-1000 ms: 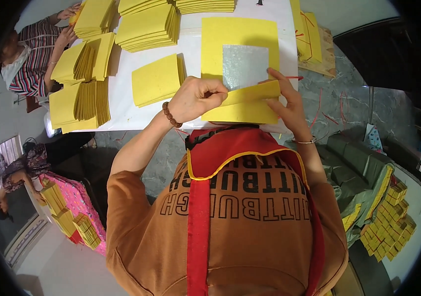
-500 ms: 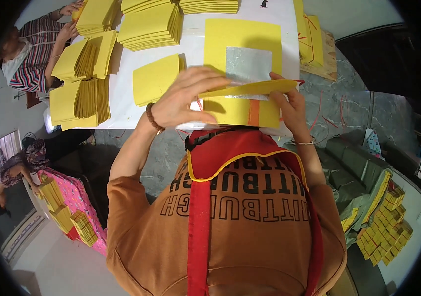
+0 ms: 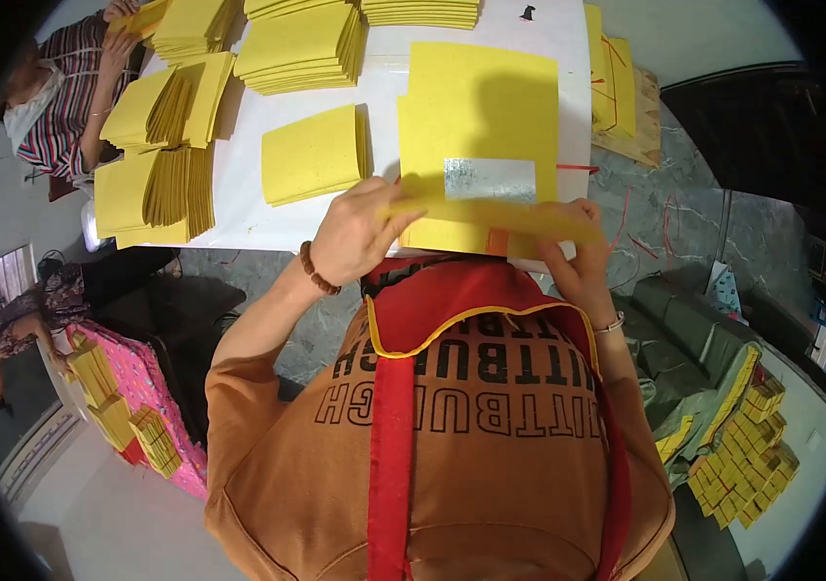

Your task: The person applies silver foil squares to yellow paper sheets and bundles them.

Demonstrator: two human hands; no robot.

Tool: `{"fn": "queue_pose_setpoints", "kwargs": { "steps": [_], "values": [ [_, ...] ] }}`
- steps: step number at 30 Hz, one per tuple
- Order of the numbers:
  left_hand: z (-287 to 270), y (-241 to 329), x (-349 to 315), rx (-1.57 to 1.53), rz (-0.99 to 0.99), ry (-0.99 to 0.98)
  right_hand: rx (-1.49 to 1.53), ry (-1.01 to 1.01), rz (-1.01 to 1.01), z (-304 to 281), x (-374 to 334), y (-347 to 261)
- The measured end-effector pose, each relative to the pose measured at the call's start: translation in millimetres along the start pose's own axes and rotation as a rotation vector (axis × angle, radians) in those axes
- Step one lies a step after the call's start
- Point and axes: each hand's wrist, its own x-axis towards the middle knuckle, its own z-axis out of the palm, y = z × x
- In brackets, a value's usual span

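Close to my body at the table's near edge lies a stack of yellow paper point(image 3: 476, 116). A silver patch point(image 3: 490, 178) and an orange strip point(image 3: 497, 241) show on it. Above the stack a yellow paper sheet point(image 3: 485, 213), seen nearly edge-on and smeared by motion, spans between my hands. My left hand point(image 3: 357, 230) pinches its left end. At the other end, my right hand point(image 3: 576, 254) is closed on the sheet with the fingers partly behind it. Left of the stack sits a folded yellow paper bundle point(image 3: 311, 155), touched by neither hand.
Several folded yellow paper piles point(image 3: 298, 50) fill the far and left parts of the white table point(image 3: 238, 208). Another person point(image 3: 69, 97) handles yellow paper at the far left. Tied bundles point(image 3: 614, 87) sit beyond the right edge; more are heaped point(image 3: 742, 455) by a green sofa point(image 3: 689, 315).
Both hands have come nearer my body, bringing the sheet lower. The silver patch on the stack now appears closer to me, with more yellow paper showing beyond it.
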Motion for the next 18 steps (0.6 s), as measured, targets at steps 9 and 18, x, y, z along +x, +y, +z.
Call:
{"fn": "queue_pose_setpoints", "kwargs": {
  "steps": [9,18],
  "values": [
    [20,-15,24,-0.243,-0.487,0.149,0.248,0.372,0.474,21,38,-3],
    [28,-43,27,-0.385,-0.571,0.182,0.149,0.325,0.564,26,44,13]
  ]
}}
